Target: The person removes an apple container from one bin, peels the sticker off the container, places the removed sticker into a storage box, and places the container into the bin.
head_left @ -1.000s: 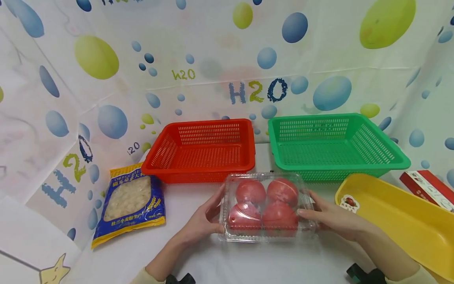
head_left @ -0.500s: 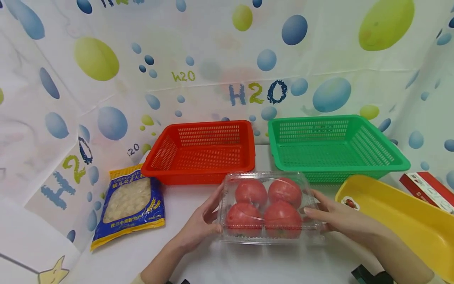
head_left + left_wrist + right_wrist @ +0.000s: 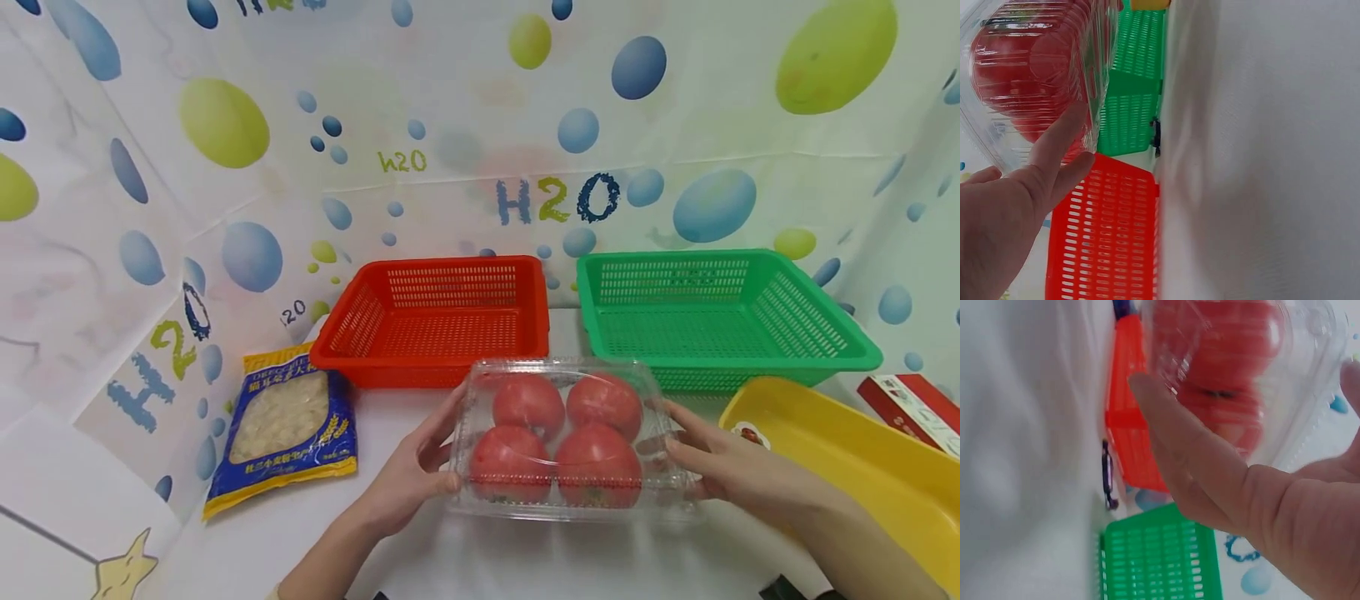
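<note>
A clear plastic clamshell box (image 3: 558, 512) of several red tomatoes (image 3: 598, 465) is held up off the table between both hands. At its left end my left hand (image 3: 408, 475) grips it, thumb on the near side. My right hand (image 3: 738, 467) grips the opposite end, thumb toward the lid. In the left wrist view, fingers (image 3: 1054, 140) reach beneath the box; the right wrist view likewise has fingers (image 3: 1197, 450) along its underside. The box's lid looks closed.
Behind the box stand a red basket (image 3: 435, 373) and a green basket (image 3: 720, 362). A blue-and-yellow food bag (image 3: 281, 479) lies at left. On the right are a yellow tray (image 3: 840, 450) and a red-and-white carton (image 3: 911, 408). A small dark object (image 3: 1155, 134) sits between the baskets.
Both hands have raised the box of tomatoes slightly toward the camera, so it looks larger. The head view has shifted a little. Baskets, bag and tray have stayed put.
</note>
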Action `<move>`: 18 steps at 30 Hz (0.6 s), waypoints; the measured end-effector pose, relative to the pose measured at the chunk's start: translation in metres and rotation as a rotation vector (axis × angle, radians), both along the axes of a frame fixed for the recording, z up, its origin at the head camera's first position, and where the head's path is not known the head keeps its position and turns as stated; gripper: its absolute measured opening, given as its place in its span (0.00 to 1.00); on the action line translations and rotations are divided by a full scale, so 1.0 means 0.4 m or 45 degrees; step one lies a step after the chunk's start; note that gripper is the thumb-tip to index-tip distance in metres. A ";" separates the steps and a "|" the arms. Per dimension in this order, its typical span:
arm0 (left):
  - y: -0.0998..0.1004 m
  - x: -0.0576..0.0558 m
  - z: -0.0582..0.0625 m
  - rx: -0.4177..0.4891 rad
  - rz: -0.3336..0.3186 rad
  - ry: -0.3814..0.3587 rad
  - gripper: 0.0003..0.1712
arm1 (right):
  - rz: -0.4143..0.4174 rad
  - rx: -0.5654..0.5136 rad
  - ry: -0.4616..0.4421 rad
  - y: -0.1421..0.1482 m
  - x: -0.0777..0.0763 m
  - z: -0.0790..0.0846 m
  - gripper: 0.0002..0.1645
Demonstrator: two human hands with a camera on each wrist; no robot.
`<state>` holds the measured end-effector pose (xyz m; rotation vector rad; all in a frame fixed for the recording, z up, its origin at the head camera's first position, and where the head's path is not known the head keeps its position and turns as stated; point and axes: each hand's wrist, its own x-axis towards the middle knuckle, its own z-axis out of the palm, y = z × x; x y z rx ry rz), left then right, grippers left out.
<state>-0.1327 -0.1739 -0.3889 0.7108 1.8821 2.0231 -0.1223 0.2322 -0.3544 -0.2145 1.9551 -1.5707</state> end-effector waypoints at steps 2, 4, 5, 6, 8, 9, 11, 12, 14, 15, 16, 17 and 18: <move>-0.003 0.007 0.010 0.005 0.014 0.009 0.57 | 0.017 -0.056 0.003 -0.003 0.003 0.004 0.44; -0.004 0.013 0.022 0.003 0.030 0.025 0.56 | 0.040 -0.131 0.015 -0.007 0.003 0.010 0.43; -0.005 0.015 0.029 -0.002 0.042 0.031 0.55 | 0.052 -0.178 0.021 -0.010 0.003 0.012 0.42; -0.006 0.017 0.035 -0.010 0.056 0.038 0.55 | 0.062 -0.230 0.032 -0.012 0.003 0.014 0.42; -0.008 0.018 0.048 -0.021 0.075 0.047 0.54 | 0.058 -0.315 0.052 -0.020 0.003 0.018 0.40; -0.010 0.018 0.053 -0.025 0.083 0.048 0.54 | 0.042 -0.344 0.053 -0.024 0.003 0.019 0.39; -0.011 0.017 0.062 -0.032 0.101 0.046 0.52 | 0.007 -0.411 0.066 -0.031 0.001 0.023 0.36; -0.012 0.015 0.066 -0.038 0.111 0.056 0.52 | -0.019 -0.436 0.066 -0.036 -0.001 0.025 0.36; -0.013 0.011 0.074 -0.042 0.126 0.072 0.51 | -0.067 -0.451 0.066 -0.043 -0.006 0.034 0.35; -0.013 0.009 0.077 -0.045 0.134 0.086 0.51 | -0.084 -0.450 0.071 -0.047 -0.009 0.039 0.36; -0.014 0.006 0.080 -0.047 0.140 0.102 0.51 | -0.096 -0.452 0.076 -0.051 -0.011 0.046 0.37; -0.014 0.003 0.084 -0.049 0.146 0.119 0.51 | -0.119 -0.435 0.077 -0.056 -0.014 0.052 0.38; -0.014 0.000 0.089 -0.043 0.144 0.137 0.51 | -0.133 -0.416 0.081 -0.061 -0.017 0.059 0.39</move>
